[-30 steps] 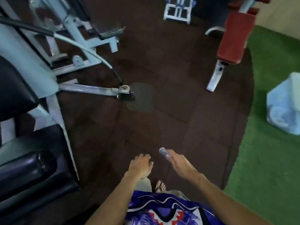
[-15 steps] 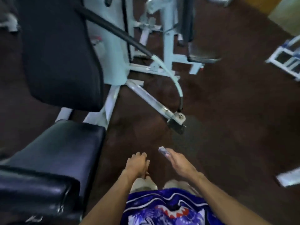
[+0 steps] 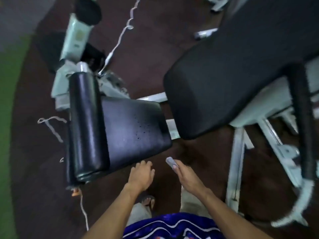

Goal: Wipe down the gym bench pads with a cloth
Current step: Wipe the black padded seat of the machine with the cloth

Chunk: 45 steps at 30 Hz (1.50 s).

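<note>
The bench's black seat pad point(image 3: 136, 125) lies just beyond my hands, speckled with small spots. A black roller pad point(image 3: 86, 121) rests along its left side. The large black back pad point(image 3: 233, 75) rises to the upper right. My left hand point(image 3: 141, 175) hangs palm down at the seat pad's near edge, fingers loosely bent and holding nothing. My right hand point(image 3: 187, 177) is stretched out flat beside it over the floor. A small grey piece point(image 3: 170, 162) sits on one of its fingertips and looks like a wrap.
The white machine frame point(image 3: 236, 166) and a black padded bar point(image 3: 302, 121) stand at the right. A white cable point(image 3: 119, 40) trails over the dark brown floor beyond the bench. Green turf point(image 3: 8, 118) runs along the left edge. My foot in a sandal point(image 3: 148, 200) is below my hands.
The view has swung from open floor onto the bench, so the seat and back pads now fill the frame. Both hands keep the same pose in front of me.
</note>
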{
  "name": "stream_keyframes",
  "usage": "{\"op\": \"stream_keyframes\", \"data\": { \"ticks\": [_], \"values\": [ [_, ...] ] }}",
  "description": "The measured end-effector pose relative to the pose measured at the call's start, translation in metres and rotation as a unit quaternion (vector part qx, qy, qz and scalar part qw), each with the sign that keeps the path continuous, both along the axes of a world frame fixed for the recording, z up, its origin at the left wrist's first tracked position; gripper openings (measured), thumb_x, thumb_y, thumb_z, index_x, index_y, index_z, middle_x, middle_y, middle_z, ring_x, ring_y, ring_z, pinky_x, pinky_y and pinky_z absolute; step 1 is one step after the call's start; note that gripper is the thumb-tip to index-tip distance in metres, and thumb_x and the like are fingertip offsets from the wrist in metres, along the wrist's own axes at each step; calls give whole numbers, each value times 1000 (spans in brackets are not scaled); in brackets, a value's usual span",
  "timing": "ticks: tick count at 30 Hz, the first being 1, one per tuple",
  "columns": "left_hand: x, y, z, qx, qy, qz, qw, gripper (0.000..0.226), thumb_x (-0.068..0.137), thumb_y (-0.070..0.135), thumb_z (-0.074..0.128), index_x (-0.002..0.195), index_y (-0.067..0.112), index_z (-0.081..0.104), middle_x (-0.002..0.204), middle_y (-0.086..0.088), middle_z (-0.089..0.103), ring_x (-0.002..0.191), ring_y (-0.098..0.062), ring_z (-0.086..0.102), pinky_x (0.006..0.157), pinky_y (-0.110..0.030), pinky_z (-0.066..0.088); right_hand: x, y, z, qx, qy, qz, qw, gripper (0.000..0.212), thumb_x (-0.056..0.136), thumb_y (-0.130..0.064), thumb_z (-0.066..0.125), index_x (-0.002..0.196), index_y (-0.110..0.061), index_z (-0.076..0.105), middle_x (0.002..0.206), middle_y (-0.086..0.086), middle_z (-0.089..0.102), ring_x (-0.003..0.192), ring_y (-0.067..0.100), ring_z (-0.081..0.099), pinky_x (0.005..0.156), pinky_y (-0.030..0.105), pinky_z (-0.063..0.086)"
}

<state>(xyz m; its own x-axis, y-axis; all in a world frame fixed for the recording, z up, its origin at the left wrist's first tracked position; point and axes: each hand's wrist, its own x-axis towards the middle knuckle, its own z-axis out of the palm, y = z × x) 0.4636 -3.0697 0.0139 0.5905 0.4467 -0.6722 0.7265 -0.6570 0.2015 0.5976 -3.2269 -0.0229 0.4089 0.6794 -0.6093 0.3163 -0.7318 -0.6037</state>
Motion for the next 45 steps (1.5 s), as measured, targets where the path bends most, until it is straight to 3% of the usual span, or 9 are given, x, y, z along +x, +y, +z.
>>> {"op": "stream_keyframes", "data": {
  "ticks": [11,14,19,21,25,30,35,40,45],
  "values": [
    [4,8,-52,104,-43,173,978,36,103,33,44,133,21,59,124,0,60,111,-22,61,94,-37,48,58,41,-55,-1,21,129,991,70,85,-82,-1,138,-51,33,129,-11,66,119,15,64,104,47,48],
    [-3,31,-79,166,-88,160,969,32,97,32,54,123,18,66,118,-1,64,105,-23,65,88,-39,54,66,56,-81,-15,33,128,991,56,93,-74,8,138,-54,34,133,-10,64,123,14,61,106,47,47],
    [-9,89,-137,236,-144,115,954,46,101,33,36,127,10,65,132,-14,59,122,-33,59,98,-47,52,72,110,-114,34,23,77,996,41,108,-38,29,146,-32,41,131,1,65,115,17,64,96,32,50],
    [-11,110,-159,265,-163,111,944,45,102,30,37,131,7,63,139,-17,56,130,-35,53,102,-49,48,69,141,-128,72,7,53,996,45,108,-37,29,149,-25,41,134,-2,62,118,15,62,95,24,46],
    [-6,151,-184,295,-162,138,931,48,104,33,38,145,10,48,158,-16,36,148,-33,33,115,-48,35,64,205,-164,154,-17,23,988,49,109,-33,30,156,-18,30,159,3,39,148,19,35,123,31,24],
    [-1,167,-205,331,-97,159,925,61,105,47,24,160,20,19,169,-11,5,157,-24,3,125,-48,3,58,281,-188,233,-21,29,972,52,110,-31,30,158,-16,20,167,2,19,155,14,6,128,36,5],
    [2,167,-211,353,-77,172,916,62,106,50,19,161,23,11,169,-12,-3,157,-24,-6,125,-50,-3,32,265,-220,219,-225,172,934,62,107,-48,21,160,-19,12,169,-1,3,156,14,-6,128,38,3],
    [6,168,-209,349,-78,174,918,62,105,48,19,161,22,13,169,-13,-2,157,-25,-4,125,-52,0,33,218,-219,205,-259,233,915,62,106,-49,30,159,-20,21,168,0,12,156,19,6,123,45,22],
    [6,167,-210,357,-84,180,913,61,105,46,25,161,23,18,169,-12,2,157,-25,-1,125,-52,4,51,235,-219,168,-288,271,903,65,103,-58,25,160,-30,14,169,3,7,157,22,3,124,51,17]
  ]
}}
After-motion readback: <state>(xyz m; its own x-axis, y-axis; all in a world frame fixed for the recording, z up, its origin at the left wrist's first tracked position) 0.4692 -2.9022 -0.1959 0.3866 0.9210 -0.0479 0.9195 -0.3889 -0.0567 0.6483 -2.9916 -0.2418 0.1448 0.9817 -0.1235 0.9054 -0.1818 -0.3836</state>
